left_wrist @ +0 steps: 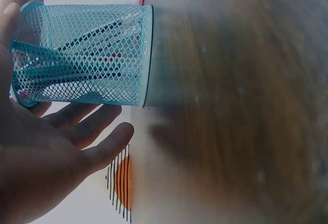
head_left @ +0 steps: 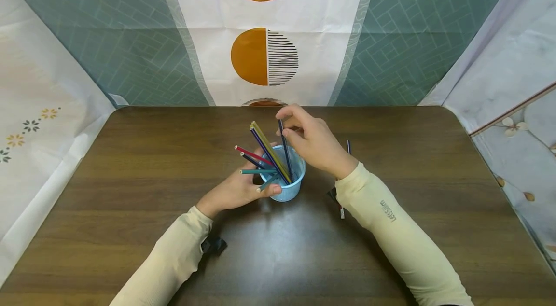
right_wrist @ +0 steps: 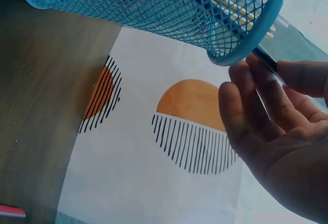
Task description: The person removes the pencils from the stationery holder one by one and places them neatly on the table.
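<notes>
A light blue mesh pencil cup [head_left: 288,193] stands upright on the table and holds several pencils [head_left: 271,154], most leaning left over its rim. My left hand [head_left: 236,189] grips the cup from the left near the rim, thumb on the near side. In the left wrist view, the mesh wall [left_wrist: 92,55] shows the pencils' lower parts inside. My right hand [head_left: 310,139], above the cup's right side, pinches a dark pencil [head_left: 284,144] near its top. That pencil's lower end is inside the cup. In the right wrist view, thumb and fingers meet on the dark pencil [right_wrist: 266,60] just outside the rim.
Another pencil [head_left: 349,147] lies on the brown wooden table [head_left: 152,166], partly hidden beneath the right wrist. A patterned cloth [head_left: 312,55] hangs behind the table's far edge. Light cloths [head_left: 39,103] hang at the sides. A black device [head_left: 214,246] is worn at the left wrist.
</notes>
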Tool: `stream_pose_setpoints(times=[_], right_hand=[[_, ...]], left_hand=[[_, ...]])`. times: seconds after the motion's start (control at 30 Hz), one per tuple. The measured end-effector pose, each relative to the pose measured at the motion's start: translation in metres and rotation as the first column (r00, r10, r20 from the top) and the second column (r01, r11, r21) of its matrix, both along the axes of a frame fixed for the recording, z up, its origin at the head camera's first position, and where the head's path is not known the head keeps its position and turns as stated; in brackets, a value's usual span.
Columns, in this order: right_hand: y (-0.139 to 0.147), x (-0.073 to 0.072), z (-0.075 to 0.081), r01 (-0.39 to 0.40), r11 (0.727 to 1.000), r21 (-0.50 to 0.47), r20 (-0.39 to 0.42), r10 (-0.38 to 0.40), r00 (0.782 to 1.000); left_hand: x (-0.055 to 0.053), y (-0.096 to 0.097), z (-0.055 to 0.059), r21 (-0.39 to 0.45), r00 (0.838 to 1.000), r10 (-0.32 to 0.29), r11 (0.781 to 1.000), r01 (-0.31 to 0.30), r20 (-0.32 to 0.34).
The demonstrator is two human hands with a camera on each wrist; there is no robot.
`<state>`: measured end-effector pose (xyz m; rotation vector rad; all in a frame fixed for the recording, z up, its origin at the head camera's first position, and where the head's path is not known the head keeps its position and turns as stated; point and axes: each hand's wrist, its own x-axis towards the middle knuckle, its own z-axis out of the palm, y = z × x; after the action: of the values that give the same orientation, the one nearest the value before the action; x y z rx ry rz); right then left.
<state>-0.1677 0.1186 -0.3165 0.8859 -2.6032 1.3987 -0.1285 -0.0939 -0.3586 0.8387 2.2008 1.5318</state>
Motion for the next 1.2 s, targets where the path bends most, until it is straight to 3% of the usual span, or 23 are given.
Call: stream_pose_setpoints(times=[0.1,0.27,0.47,0.63,0.77,1.03,1.2], right_hand=[[0.005,0.0,0.002,0.024,0.998,-0.057,-0.038,-0.026,0.999],[0.01,-0.002,0.005,0.064,0.989,-0.131,-0.099,-0.077,0.992],[0.018,-0.002,0.012,0.086,0.959,-0.269,-0.081,-0.111,0.99],[0.029,-0.003,0.019,0.085,0.901,-0.425,-0.049,-0.117,0.992],[0.035,-0.004,0.025,0.074,0.855,-0.513,-0.09,-0.139,0.986],[0.038,0.001,0.036,0.051,0.733,-0.678,-0.225,-0.273,0.935],[0.048,0.001,0.042,0.072,0.695,-0.716,-0.228,-0.33,0.916]], left_hand=[[-0.002,0.001,-0.001,0.022,0.999,-0.021,1.0,0.022,-0.029],[-0.003,0.003,0.002,0.001,1.0,-0.007,1.0,0.007,-0.003],[-0.005,0.005,0.001,0.01,1.0,-0.013,1.0,0.013,-0.011],[-0.004,0.005,0.001,0.009,1.0,-0.012,1.0,0.012,-0.016],[-0.005,0.005,0.001,0.035,1.0,-0.019,0.999,0.02,-0.023],[-0.002,0.002,0.0,0.055,0.999,-0.039,0.998,0.041,-0.038],[0.0,0.002,-0.002,0.058,0.999,-0.032,0.998,0.034,-0.04]])
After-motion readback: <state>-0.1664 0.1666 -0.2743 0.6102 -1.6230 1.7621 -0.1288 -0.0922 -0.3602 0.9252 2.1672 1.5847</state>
